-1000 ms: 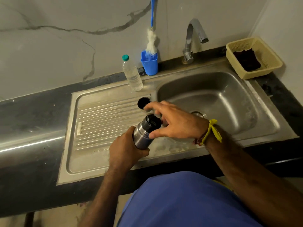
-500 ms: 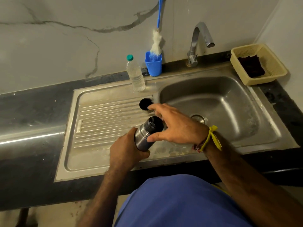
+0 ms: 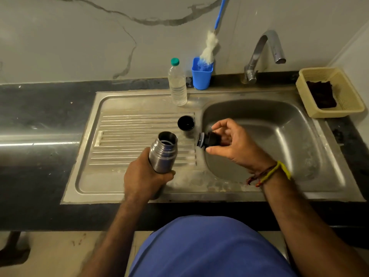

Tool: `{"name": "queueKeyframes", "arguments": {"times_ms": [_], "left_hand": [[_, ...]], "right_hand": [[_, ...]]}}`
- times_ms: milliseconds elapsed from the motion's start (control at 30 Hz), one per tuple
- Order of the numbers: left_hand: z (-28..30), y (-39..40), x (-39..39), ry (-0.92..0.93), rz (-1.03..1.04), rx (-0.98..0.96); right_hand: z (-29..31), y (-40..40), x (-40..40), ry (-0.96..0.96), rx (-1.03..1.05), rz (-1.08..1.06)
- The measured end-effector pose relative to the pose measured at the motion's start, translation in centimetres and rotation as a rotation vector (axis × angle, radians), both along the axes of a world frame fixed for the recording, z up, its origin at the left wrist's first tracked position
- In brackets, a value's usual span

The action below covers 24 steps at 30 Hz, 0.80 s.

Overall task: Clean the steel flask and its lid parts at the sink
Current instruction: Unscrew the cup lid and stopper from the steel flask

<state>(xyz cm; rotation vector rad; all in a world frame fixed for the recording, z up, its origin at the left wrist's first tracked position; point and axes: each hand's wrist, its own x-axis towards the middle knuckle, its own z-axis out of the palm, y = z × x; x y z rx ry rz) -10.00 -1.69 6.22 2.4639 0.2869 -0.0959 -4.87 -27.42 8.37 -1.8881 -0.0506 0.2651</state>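
- Now that the stopper (image 3: 207,139) has come off the flask (image 3: 163,152), which it was still plugging half a second ago, I read the mouth as open and the inside ready to rinse.
- My left hand (image 3: 143,177) grips the flask's lower body, holding it tilted over the ribbed drainboard (image 3: 139,132), mouth pointing away from me.
- My right hand (image 3: 235,144) pinches the stopper between thumb and fingertips, just right of the flask, over the near edge of the basin (image 3: 279,124).
- Just beyond the right hand's fingers, the black cap (image 3: 186,122) sits on the drainboard, already off.
- Farther back stand a water bottle (image 3: 177,84), a blue cup (image 3: 201,75) with a brush (image 3: 208,47), and the tap (image 3: 263,54).
- I judge the dismantling done; washing has not begun.
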Motion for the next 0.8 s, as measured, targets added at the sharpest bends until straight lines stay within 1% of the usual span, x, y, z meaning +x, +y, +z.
{"name": "queueKeyframes", "arguments": {"times_ms": [133, 333, 533, 700, 800], "left_hand": [[-0.8, 1.1, 0.1, -0.05, 0.114, -0.127], [-1.3, 2.1, 0.2, -0.097, 0.131, -0.214], [-1.6, 2.7, 0.1, -0.077, 0.141, -0.245], [-1.8, 2.7, 0.3, -0.064, 0.133, -0.223], [-1.5, 2.5, 0.5, -0.058, 0.134, -0.204]], "right_hand": [[-5.1, 2.0, 0.2, 0.089, -0.076, 0.02], [-9.0, 5.7, 1.8, 0.028, -0.255, 0.061], [-11.1, 9.9, 4.4, -0.128, -0.321, 0.059], [-12.6, 11.4, 5.5, -0.175, -0.347, 0.074], [-13.0, 11.2, 5.6, -0.16, -0.357, 0.119]]}}
